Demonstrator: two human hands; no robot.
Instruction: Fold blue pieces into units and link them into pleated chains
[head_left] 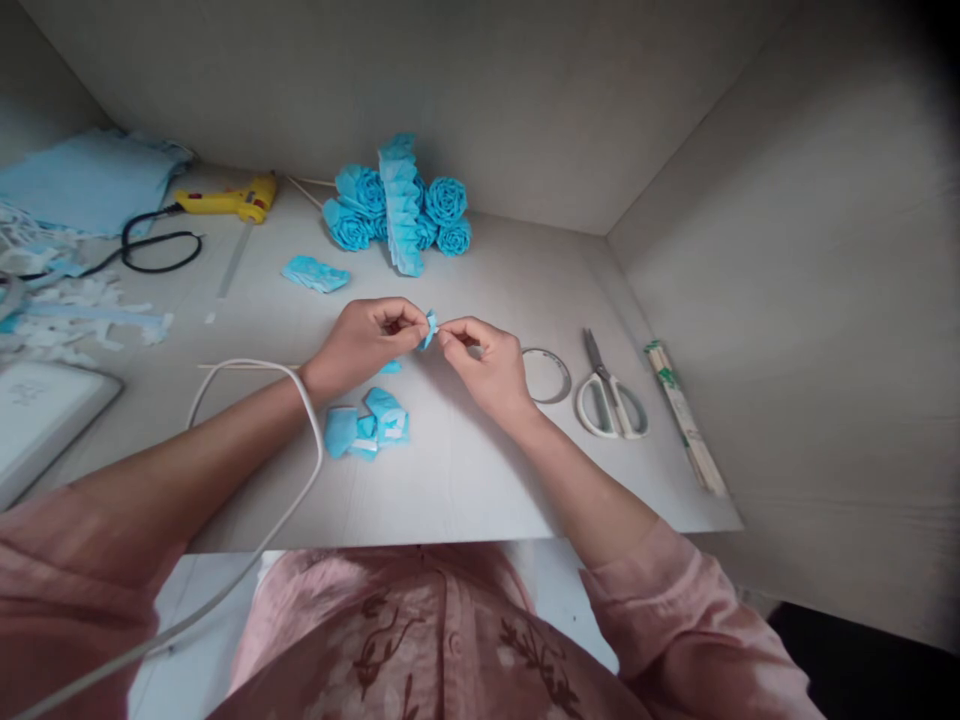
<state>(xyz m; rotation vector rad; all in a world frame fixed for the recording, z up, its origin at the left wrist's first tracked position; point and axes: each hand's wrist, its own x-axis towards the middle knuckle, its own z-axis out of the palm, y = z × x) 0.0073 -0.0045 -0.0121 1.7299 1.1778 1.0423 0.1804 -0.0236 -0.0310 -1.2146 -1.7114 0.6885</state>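
Over the middle of the table, my left hand (382, 335) and my right hand (487, 365) meet at a small blue petal piece (430, 328). The fingers of my left hand are closed on it from the left. My right thumb and index finger pinch its pale right edge. Below my hands lie several cut blue pieces (352, 432) with white edges. A crinkled blue strip (316, 274) rests beyond my left hand. Several blue rosette flowers (448, 202) are bunched at the back, with a ruffled blue strip (402, 205) across them.
A yellow glue gun (259, 198) lies at the back left, near blue sheets (90, 180) and white scraps (90, 315). A white cable (319, 440) loops over my left forearm. On the right are a tape ring (566, 375), scissors (604, 372) and a bundle of sticks (682, 415).
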